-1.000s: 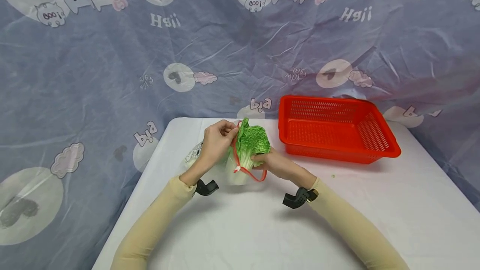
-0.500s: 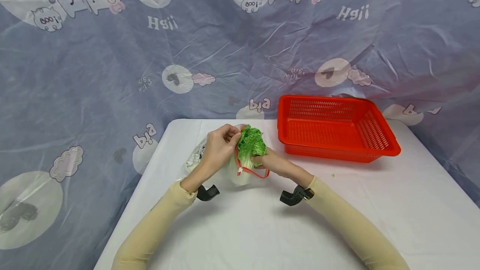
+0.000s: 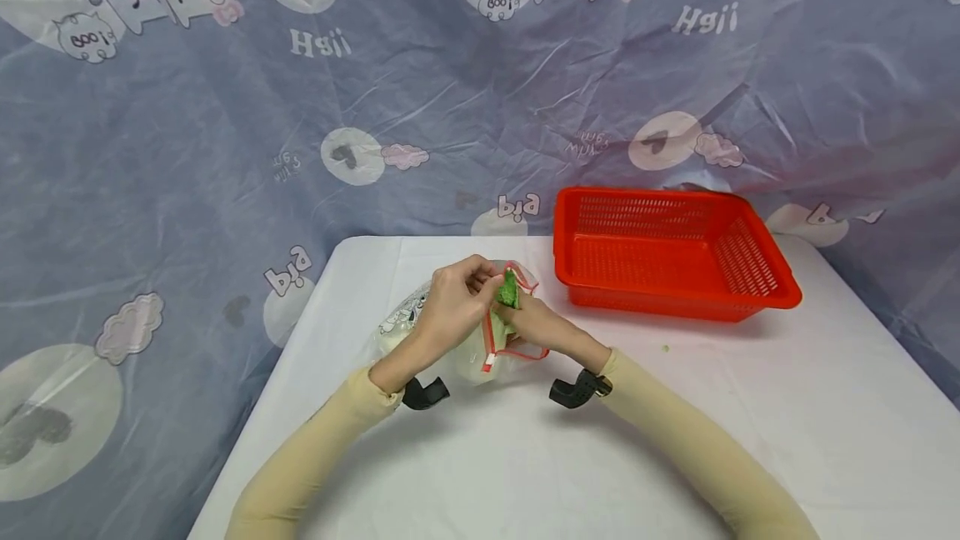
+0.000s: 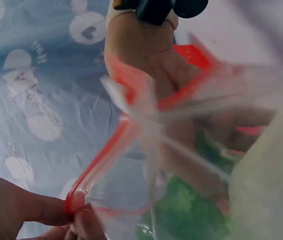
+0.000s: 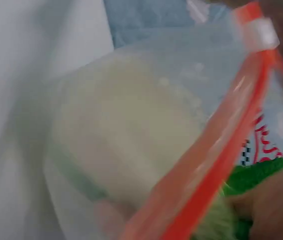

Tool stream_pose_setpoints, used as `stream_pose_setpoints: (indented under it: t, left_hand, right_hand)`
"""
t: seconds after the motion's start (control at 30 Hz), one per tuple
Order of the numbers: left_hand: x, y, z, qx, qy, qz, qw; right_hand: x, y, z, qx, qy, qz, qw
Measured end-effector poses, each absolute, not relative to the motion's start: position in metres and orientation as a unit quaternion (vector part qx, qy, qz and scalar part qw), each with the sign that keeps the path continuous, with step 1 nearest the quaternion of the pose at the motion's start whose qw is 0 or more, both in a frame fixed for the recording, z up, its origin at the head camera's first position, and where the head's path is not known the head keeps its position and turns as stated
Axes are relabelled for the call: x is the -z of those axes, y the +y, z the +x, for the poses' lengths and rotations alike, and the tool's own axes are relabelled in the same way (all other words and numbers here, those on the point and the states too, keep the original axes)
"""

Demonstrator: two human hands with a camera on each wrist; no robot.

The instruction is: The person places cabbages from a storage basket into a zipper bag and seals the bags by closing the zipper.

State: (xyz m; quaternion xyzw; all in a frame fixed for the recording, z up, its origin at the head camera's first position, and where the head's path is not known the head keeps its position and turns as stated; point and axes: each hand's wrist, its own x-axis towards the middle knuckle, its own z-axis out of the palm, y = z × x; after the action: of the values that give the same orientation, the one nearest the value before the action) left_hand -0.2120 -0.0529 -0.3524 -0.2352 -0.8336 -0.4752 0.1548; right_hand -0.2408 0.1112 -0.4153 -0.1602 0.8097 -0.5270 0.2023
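A napa cabbage with green leaves and a pale stalk lies mostly within a clear zip bag. The bag's mouth has a red zip strip and a white slider. My left hand pinches the red strip between thumb and fingers on the far left side of the mouth. Reaching in through the mouth, my right hand grips the cabbage; plastic and leaves partly hide its fingers. Green leaf shows through the plastic in the left wrist view.
A red perforated basket stands at the back right of the white table. Left of my left hand lies clear plastic with black printed drawings. A small green scrap lies before the basket. Patterned cloth hangs behind.
The cabbage has gone deeper into the bag, and fewer leaves show outside. My right hand has followed it into the mouth. My left hand has shifted right and slightly nearer, still pinching the strip.
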Motion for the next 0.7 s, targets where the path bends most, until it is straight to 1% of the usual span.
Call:
stream_pose_setpoints:
  t: [0.1, 0.2, 0.3, 0.4, 0.5, 0.6, 0.63, 0.7]
  left_hand:
    - [0.35, -0.051, -0.209, 0.461, -0.838, -0.253, 0.148]
    - [0.351, -0.054, -0.212, 0.46, -0.842, -0.232, 0.16]
    - [0.351, -0.06, -0.215, 0.467, -0.842, -0.207, 0.175]
    - [0.35, -0.065, -0.217, 0.472, -0.842, -0.196, 0.174]
    - [0.349, -0.067, -0.217, 0.476, -0.841, -0.195, 0.165]
    - [0.349, -0.067, -0.216, 0.481, -0.84, -0.195, 0.159]
    - [0.35, -0.067, -0.215, 0.482, -0.84, -0.195, 0.157]
    - [0.351, -0.067, -0.214, 0.484, -0.84, -0.194, 0.152]
  right_hand:
    - [0.419, 0.106, -0.243, 0.541, 0.811, -0.131, 0.181]
    - [0.416, 0.106, -0.238, 0.545, 0.811, -0.105, 0.184]
    - [0.404, 0.11, -0.227, 0.507, 0.837, -0.11, 0.172]
    - [0.386, 0.118, -0.214, 0.468, 0.865, -0.133, 0.122]
    - [0.369, 0.13, -0.208, 0.435, 0.889, -0.14, 0.04]
    - [0.365, 0.142, -0.214, 0.392, 0.911, -0.122, -0.034]
    - [0.367, 0.146, -0.218, 0.375, 0.918, -0.119, -0.048]
    - [0.373, 0.153, -0.227, 0.368, 0.921, -0.117, -0.046]
